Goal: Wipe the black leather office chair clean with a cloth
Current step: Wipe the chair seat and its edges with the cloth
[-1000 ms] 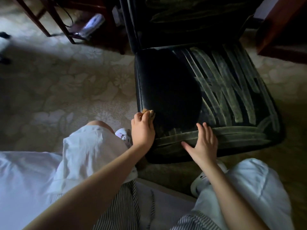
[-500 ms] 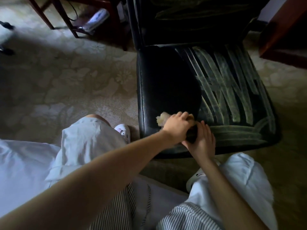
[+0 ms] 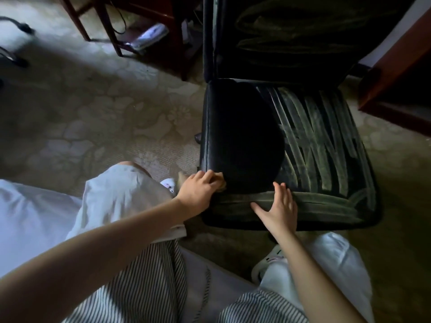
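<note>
The black leather office chair stands in front of me, its seat dark and clean on the left and streaked with pale dust on the right and along the front edge. My left hand presses a small tan cloth on the seat's front left corner; only scraps of the cloth show past the fingers. My right hand lies flat on the dusty front edge, fingers spread, holding nothing.
Patterned beige carpet surrounds the chair. Dark wooden furniture legs and a cable stand at the back left, a wooden cabinet at the right. My knees in white fabric and white shoes sit close under the seat's front.
My left hand with the cloth swept right across the front of the seat to meet the right hand, then came back to the front left corner. The right hand stayed put.
</note>
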Available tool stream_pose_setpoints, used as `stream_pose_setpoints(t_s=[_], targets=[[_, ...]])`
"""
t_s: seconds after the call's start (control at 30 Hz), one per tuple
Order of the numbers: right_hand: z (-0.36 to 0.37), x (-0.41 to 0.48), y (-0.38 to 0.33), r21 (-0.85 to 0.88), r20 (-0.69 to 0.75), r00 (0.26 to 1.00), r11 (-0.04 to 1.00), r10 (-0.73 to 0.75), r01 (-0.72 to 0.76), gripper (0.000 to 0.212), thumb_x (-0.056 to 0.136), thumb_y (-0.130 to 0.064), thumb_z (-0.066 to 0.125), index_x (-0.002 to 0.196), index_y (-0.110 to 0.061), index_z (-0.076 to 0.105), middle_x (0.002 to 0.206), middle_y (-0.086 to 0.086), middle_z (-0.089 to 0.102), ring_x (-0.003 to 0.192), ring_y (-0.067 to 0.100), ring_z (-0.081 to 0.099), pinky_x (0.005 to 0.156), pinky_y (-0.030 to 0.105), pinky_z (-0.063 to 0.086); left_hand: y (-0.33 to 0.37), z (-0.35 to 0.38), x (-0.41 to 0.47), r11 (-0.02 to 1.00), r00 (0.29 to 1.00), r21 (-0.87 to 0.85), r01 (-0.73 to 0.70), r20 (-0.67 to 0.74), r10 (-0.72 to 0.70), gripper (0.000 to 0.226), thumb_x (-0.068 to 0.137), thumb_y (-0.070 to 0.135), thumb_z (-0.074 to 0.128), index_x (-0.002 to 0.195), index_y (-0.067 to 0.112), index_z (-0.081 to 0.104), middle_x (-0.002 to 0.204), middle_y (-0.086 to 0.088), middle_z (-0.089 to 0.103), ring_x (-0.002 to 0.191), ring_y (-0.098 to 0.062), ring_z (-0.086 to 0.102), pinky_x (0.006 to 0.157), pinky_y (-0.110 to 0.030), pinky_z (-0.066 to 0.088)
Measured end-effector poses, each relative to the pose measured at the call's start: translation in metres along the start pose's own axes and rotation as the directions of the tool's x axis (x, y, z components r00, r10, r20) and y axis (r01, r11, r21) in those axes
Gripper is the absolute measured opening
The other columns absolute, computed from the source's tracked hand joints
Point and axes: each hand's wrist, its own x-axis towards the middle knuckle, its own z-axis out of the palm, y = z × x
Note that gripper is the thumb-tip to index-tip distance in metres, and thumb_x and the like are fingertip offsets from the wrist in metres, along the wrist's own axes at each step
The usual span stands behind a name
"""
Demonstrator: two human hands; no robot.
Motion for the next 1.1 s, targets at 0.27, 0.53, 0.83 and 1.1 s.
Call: stream_pose_setpoints(t_s=[0.27,0.53,0.83,1.1], targets=[[-0.005,-0.005,-0.028,-0.116,0.056,0.998,0.992,-0.034,0.040,0.079,0.092,-0.043,0.051,0.150,-0.020,0.002,0.158,0.006,-0.006,0.145,0.021,-0.008,0.116,0.040,-0.002,-0.052,0.003,-0.018,0.868,0.963,-0.486,0.102,-0.170,-0.208,0.030,0.087,0.025,0.057,0.115,0.017,0.066,0.106,-0.011,0.062,0.098,-0.032,0.060,0.081,-0.029,0.044],[-0.001,0.007,-0.068,-0.221,0.195,0.949,0.931,-0.249,0.290,0.092,0.086,-0.061,0.049,0.149,-0.029,-0.010,0.157,0.001,-0.017,0.143,0.021,-0.018,0.111,0.040,-0.016,-0.072,0.026,0.042,0.448,0.802,-0.834,0.321,-0.011,-0.597,0.035,0.090,0.019,0.058,0.125,0.011,0.057,0.121,-0.010,0.061,0.117,-0.024,0.053,0.101,-0.030,0.037],[0.015,0.002,-0.074,-0.294,0.203,0.945,0.904,-0.258,0.310,0.104,0.077,-0.062,0.060,0.149,-0.030,-0.009,0.158,0.000,-0.013,0.145,0.019,-0.013,0.115,0.041,-0.008,-0.050,0.035,0.052,0.537,0.844,-0.819,0.201,-0.133,-0.519,0.030,0.093,0.018,0.056,0.122,0.015,0.062,0.121,-0.008,0.058,0.114,-0.021,0.054,0.098,-0.025,0.038],[0.019,0.002,-0.084,-0.310,0.134,0.962,0.912,-0.237,0.268,0.101,0.077,-0.054,0.066,0.150,-0.030,0.001,0.159,0.001,-0.003,0.146,0.019,-0.006,0.115,0.042,-0.004,-0.024,0.033,0.010,0.579,0.816,-0.786,0.216,-0.181,-0.550,0.027,0.092,0.019,0.054,0.115,0.014,0.066,0.115,-0.008,0.061,0.105,-0.018,0.057,0.086,-0.024,0.042]])
